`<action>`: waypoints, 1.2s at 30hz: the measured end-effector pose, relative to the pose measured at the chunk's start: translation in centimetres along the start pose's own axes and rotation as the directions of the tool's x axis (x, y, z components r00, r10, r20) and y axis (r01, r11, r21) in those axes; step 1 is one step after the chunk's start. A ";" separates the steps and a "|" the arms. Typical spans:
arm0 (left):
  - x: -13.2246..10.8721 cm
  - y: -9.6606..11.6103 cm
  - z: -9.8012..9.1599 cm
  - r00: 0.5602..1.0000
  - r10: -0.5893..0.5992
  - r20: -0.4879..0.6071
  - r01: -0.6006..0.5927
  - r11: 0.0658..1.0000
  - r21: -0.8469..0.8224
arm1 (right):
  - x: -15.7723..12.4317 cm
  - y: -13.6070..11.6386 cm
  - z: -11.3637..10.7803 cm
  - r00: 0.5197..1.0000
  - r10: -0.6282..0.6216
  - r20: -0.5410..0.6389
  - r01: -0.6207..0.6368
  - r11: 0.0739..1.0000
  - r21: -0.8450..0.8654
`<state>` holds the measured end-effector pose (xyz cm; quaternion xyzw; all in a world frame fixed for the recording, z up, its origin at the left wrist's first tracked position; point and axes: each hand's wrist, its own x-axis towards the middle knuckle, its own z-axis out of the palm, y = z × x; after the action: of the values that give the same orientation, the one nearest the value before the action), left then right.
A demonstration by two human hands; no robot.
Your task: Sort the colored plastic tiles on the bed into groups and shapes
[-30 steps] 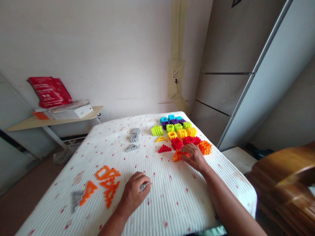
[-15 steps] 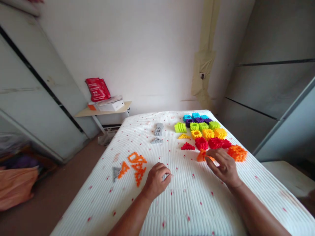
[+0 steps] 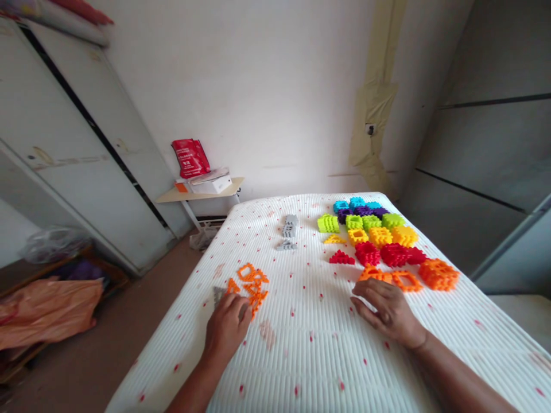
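My left hand (image 3: 228, 324) reaches down at the loose pieces on the left. Its curled fingers cover part of an orange triangle piece (image 3: 233, 285); the fingertips are hidden, so whether they grip it I cannot tell. A grey triangle piece (image 3: 218, 295) lies beside that hand, partly covered. More orange pieces (image 3: 252, 278), a square frame and triangles, lie just to the right. My right hand (image 3: 390, 310) hovers by the near edge of the orange group, thumb and fingers apart, holding nothing. Beyond its fingers lie orange triangles (image 3: 372, 274) and an orange square frame (image 3: 406, 281).
An orange stack (image 3: 439, 275) stands at the right. Behind it run rows of red (image 3: 394, 254), yellow (image 3: 381, 236), green (image 3: 370, 222), purple (image 3: 362, 211) and blue (image 3: 356, 202) blocks. Grey pieces (image 3: 290, 225) stand mid-bed. A side table (image 3: 202, 196) holds a red bag (image 3: 190, 158).
My left hand has moved left onto the orange and grey triangles. My right hand has let go of the orange pieces and drawn slightly back. The view has shifted a little left.
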<state>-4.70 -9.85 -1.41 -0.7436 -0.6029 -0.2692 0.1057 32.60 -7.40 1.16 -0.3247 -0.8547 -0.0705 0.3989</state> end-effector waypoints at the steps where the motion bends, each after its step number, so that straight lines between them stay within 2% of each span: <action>1: 0.2 0.3 0.2 1.000 -0.003 0.030 0.002 1.000 0.011 | 0.0 0.0 0.1 1.000 -0.007 0.001 0.007 1.000 -0.001; 5: 1.8 1.9 1.5 0.994 0.039 0.100 -0.036 0.999 -0.031 | 0.3 -0.3 0.2 0.999 -0.033 0.028 0.033 0.999 0.012; 9: 3.3 2.7 2.9 0.993 0.078 0.084 -0.068 0.991 -0.115 | 0.4 -0.4 0.3 0.998 -0.033 0.056 0.031 0.999 0.028; 12: 3.9 2.0 3.4 0.999 0.041 0.025 -0.036 0.986 -0.164 | 0.2 -0.2 0.3 0.997 -0.020 0.074 0.017 0.999 0.040; 15: 4.5 0.7 3.0 0.998 -0.070 -0.006 0.069 0.996 -0.047 | 0.1 -0.1 0.4 0.996 -0.006 0.087 0.002 0.999 0.044; 18: 5.3 -0.3 2.2 0.965 -0.238 0.108 0.220 0.963 0.153 | 0.3 -0.5 0.5 0.994 -0.011 0.107 0.006 0.999 0.047; 20: 5.9 -0.3 1.7 0.936 -0.306 0.174 0.264 0.938 0.225 | 0.5 -0.9 0.7 0.990 -0.017 0.142 0.011 0.999 0.046; 25: 6.6 0.2 1.6 0.927 -0.321 0.195 0.258 0.921 0.291 | 0.8 -1.9 1.5 0.968 -0.073 0.241 0.069 0.997 0.025; 29: 6.5 -0.4 2.1 0.926 -0.332 0.180 0.252 0.898 0.360 | 0.5 -1.8 2.3 0.954 -0.095 0.283 0.103 0.995 -0.011; 32: 6.4 -1.0 2.5 0.953 -0.284 0.104 0.239 0.919 0.313 | 0.3 -1.5 2.7 0.952 -0.100 0.289 0.115 0.993 -0.035; 34: 6.5 -0.8 2.7 0.980 -0.199 -0.016 0.198 0.955 0.220 | 0.3 -1.4 2.7 0.952 -0.104 0.288 0.121 0.992 -0.043; 36: 6.5 0.3 3.0 0.983 -0.114 -0.143 0.125 0.990 0.071 | 0.3 -1.3 2.8 0.953 -0.107 0.285 0.126 0.991 -0.049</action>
<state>-2.72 -3.03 -0.42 -0.6808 -0.6478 -0.3019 0.1605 29.93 -7.24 -0.32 -0.2936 -0.9175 -0.0754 0.2575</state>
